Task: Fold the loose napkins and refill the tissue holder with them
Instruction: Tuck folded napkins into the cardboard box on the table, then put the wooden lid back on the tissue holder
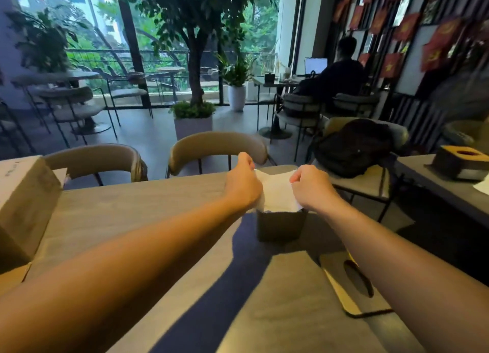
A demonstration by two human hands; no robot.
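Left hand (242,180) and right hand (308,184) pinch white napkin (276,191) | napkin over open dark holder (280,225) | lid (349,286) off beside it | refill seemingly underway

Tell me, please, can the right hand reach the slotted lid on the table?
Probably yes: the lid lies uncovered close beside the right forearm, though the right hand must first release the napkin it pinches.

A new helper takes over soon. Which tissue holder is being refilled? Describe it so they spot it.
Take the near grey table. Toward its far end, under the left hand and right hand, stands a dark square tissue holder. Unlike the lidded holder on the table to the right, it is open-topped, with a white napkin sticking out.
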